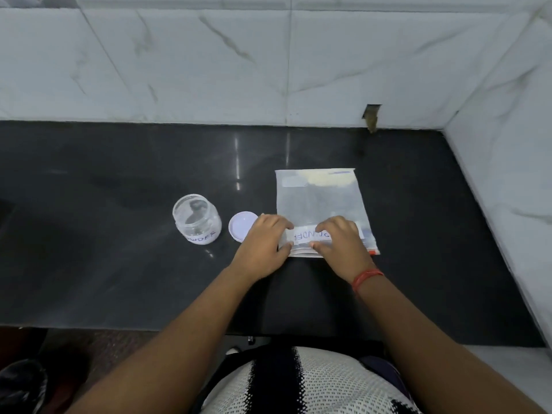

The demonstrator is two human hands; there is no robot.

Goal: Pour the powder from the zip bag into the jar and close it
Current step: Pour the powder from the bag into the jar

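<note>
From the head camera, a dark stone counter (119,234) runs below a white marble-tiled wall (209,70), which turns a corner at 3 o'clock.

A clear zip bag (321,204) lies flat on the counter, just right of centre. A little pale powder (328,180) sits at its far end, toward 12 o'clock. Its near edge, toward 6 o'clock, carries a white label (307,235) with handwritten letters, partly covered, and a red strip shows at the bag's near right corner.

Both hands are on that near edge. The left hand (263,246) pinches the bag's left corner, thumb under the edge and fingers curled over the top. The right hand (340,243) pinches the edge just to the right of it, fingers bent over the label and thumb below. The two hands are near each other, with the label showing between them. A red thread band (366,277) circles the right wrist.

At 9 o'clock from the bag stands a small clear jar (197,218), upright, open and looking empty, with a white label reading part of "POWDER". Its white lid (242,225) lies flat on the counter between jar and bag, just beside the left hand's knuckles.

At 6 o'clock, a black-and-white knitted top (298,383) fills the bottom edge.
</note>
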